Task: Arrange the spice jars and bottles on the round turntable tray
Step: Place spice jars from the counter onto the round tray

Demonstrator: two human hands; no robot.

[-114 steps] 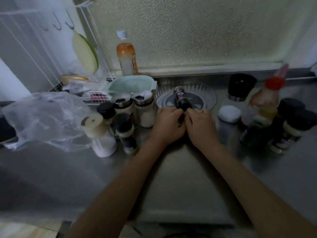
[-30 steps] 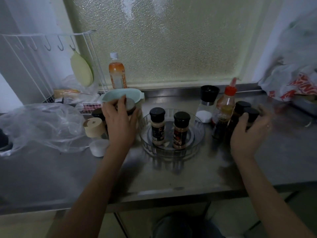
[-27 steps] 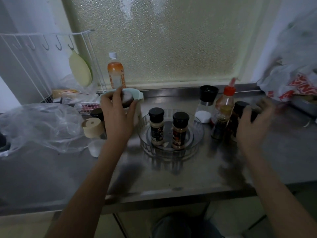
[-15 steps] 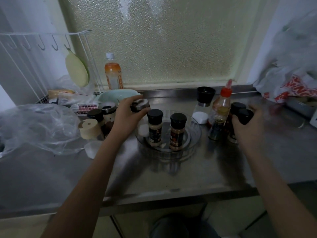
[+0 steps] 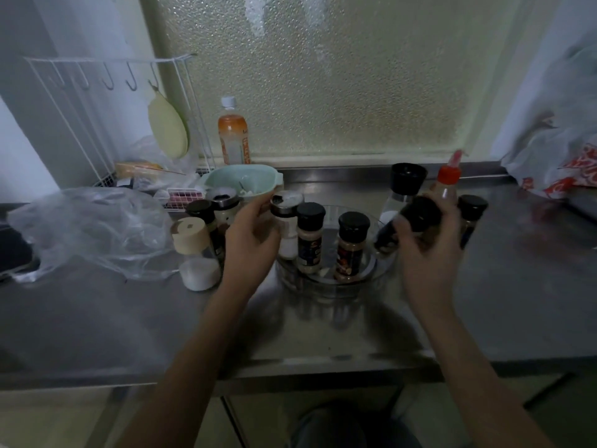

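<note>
Both jars now off the counter and over the tray (image 5: 384, 270) — my left hand (image 5: 250, 244) wraps the white shaker (image 5: 287, 221) at its left rim, my right hand (image 5: 426, 253) grips the dark jar (image 5: 407, 221) tilted — two more about to join the two already standing inside.

Two jars (image 5: 329, 244) stand on the tray (image 5: 382, 270), perhaps centrally.

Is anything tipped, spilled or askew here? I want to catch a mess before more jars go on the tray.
No spill shows. The dark jar in the right hand is tilted, cap up to the right, over the tray rim. The left hand holds the white shaker upright at the tray's left edge. Both spice jars on it stand straight.
</note>
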